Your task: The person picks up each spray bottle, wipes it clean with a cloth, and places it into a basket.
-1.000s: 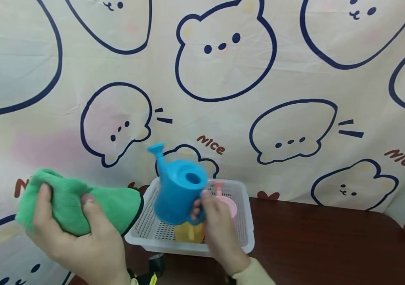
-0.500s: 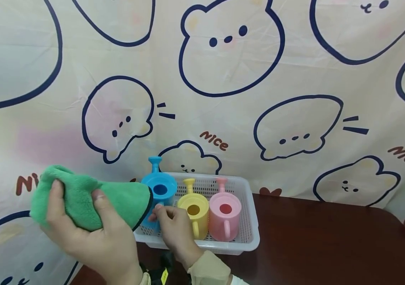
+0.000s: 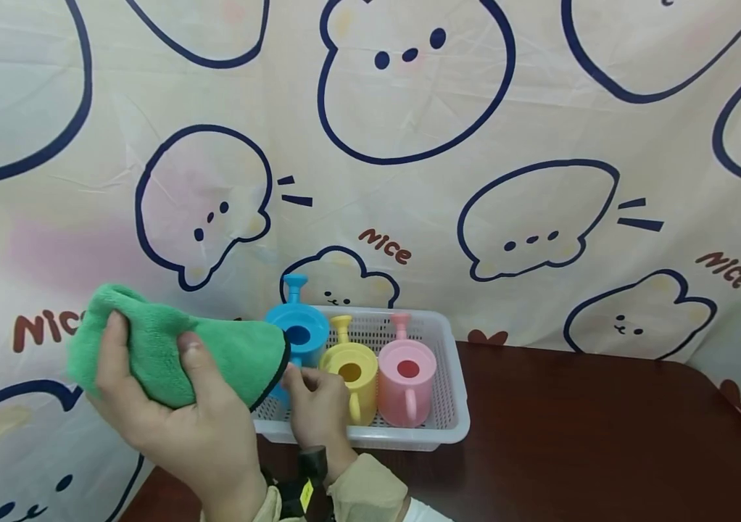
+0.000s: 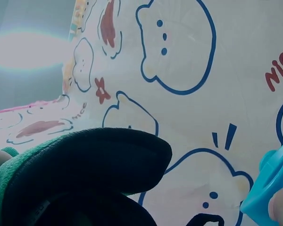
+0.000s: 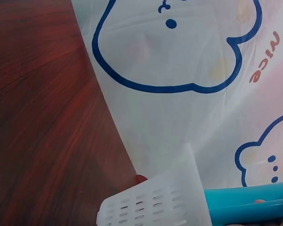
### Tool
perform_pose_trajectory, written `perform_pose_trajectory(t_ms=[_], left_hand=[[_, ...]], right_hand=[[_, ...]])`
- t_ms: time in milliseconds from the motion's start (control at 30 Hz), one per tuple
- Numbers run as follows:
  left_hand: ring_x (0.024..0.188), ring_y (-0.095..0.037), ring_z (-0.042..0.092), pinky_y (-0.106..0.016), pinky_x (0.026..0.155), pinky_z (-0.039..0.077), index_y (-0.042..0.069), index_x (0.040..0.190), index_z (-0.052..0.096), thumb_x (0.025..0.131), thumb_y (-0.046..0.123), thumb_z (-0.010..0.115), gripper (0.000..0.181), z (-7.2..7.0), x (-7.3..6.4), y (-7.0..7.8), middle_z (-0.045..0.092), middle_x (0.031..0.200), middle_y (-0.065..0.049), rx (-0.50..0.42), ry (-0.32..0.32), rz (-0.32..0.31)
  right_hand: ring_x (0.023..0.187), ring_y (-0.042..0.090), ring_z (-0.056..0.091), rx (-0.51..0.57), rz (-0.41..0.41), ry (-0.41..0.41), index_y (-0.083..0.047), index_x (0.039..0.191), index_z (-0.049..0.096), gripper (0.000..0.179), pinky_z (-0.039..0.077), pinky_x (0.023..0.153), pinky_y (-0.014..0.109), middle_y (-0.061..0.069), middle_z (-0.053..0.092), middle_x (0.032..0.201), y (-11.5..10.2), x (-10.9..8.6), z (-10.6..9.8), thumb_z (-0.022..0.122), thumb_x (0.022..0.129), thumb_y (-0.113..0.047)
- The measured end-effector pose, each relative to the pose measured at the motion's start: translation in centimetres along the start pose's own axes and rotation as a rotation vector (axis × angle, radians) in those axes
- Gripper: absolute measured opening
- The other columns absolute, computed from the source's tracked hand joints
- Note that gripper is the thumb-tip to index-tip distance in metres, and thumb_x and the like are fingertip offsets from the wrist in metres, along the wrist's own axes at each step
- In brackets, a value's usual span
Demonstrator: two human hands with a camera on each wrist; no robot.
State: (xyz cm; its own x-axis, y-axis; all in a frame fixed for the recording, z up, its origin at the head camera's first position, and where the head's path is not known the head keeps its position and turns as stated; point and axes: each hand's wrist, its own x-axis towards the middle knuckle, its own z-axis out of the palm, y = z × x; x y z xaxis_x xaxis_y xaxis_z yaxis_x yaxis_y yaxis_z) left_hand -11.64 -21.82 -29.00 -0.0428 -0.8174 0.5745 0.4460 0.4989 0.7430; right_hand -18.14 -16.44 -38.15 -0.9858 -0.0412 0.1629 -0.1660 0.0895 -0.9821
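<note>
My left hand [image 3: 194, 438] grips a bunched green cloth [image 3: 148, 362] with a dark edge, held up at the left of the basket. In the left wrist view the cloth [image 4: 89, 155] shows mostly its shadowed side. Partly behind it, a blue toy watering can [image 3: 278, 330] stands in the left end of the white basket [image 3: 452, 377]. The fingers of my right hand [image 3: 320, 409] are at its handle and pinch it; the cloth covers part of the grip. Close up, the right wrist view shows the blue can [image 5: 240, 200] beside the basket wall.
A yellow watering can [image 3: 338, 360] and a pink one [image 3: 393, 395] stand upright in the basket, right of the blue can. The basket sits on a dark wooden table [image 3: 573, 435]. Behind it hangs a cartoon-printed cloth backdrop [image 3: 403, 203].
The blue watering can has gone from above the basket down into its left end, my right hand with it. My left hand has shifted slightly rightward, still gripping the cloth.
</note>
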Motion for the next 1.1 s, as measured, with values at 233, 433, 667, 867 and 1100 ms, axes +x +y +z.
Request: perform_pose_trajectory(t_ms=[233, 433, 667, 867, 1100], left_hand=[[0.136, -0.015, 0.045, -0.031, 0.116, 0.042, 0.002, 0.146, 0.054, 0.1, 0.01, 0.064, 0.048, 0.2, -0.3, 0.0, 0.052, 0.151, -0.002, -0.018, -0.015, -0.002], [0.138, -0.016, 0.044, -0.032, 0.118, 0.041, 0.002, 0.146, 0.053, 0.1, 0.009, 0.063, 0.048, 0.5, -0.1, 0.0, 0.05, 0.153, -0.002, -0.037, -0.029, -0.003], [0.137, -0.016, 0.045, -0.033, 0.116, 0.042, 0.004, 0.147, 0.054, 0.1, 0.01, 0.064, 0.048, 0.6, -0.5, 0.0, 0.053, 0.151, 0.001, -0.023, -0.057, -0.008], [0.137, -0.014, 0.045, -0.033, 0.116, 0.042, 0.007, 0.148, 0.055, 0.101, 0.013, 0.064, 0.048, 0.9, -0.9, 0.0, 0.052, 0.151, 0.005, -0.008, -0.081, -0.009], [0.134, -0.015, 0.047, -0.032, 0.111, 0.044, 0.006, 0.145, 0.058, 0.099, 0.008, 0.064, 0.047, 1.1, -1.0, -0.1, 0.054, 0.147, 0.005, -0.031, -0.093, 0.007]], right_hand=[[0.068, 0.003, 0.057, 0.035, 0.036, 0.064, -0.01, 0.075, 0.082, 0.029, 0.049, 0.063, 0.022, -0.002, 0.074, 0.069, 0.1, -0.2, 0.6, 0.074, 0.094, -0.03], [0.066, -0.001, 0.058, -0.048, 0.023, 0.106, -0.015, 0.072, 0.081, 0.019, 0.052, 0.061, 0.021, -0.007, 0.074, 0.069, -0.6, 0.2, 1.7, 0.077, 0.088, -0.024], [0.059, 0.0, 0.057, -0.16, 0.007, 0.086, -0.015, 0.066, 0.077, 0.019, 0.05, 0.058, 0.021, -0.007, 0.072, 0.063, 0.3, 0.6, 2.1, 0.077, 0.085, -0.011], [0.059, -0.002, 0.056, -0.234, -0.028, -0.01, -0.015, 0.064, 0.074, 0.025, 0.049, 0.057, 0.02, -0.008, 0.069, 0.061, 1.2, 0.9, 1.6, 0.076, 0.089, -0.011], [0.041, 0.0, 0.035, -0.498, -0.175, -0.192, -0.018, 0.051, 0.04, 0.053, 0.031, 0.042, 0.019, -0.012, 0.03, 0.045, 2.2, 1.1, 1.3, 0.066, 0.098, -0.014]])
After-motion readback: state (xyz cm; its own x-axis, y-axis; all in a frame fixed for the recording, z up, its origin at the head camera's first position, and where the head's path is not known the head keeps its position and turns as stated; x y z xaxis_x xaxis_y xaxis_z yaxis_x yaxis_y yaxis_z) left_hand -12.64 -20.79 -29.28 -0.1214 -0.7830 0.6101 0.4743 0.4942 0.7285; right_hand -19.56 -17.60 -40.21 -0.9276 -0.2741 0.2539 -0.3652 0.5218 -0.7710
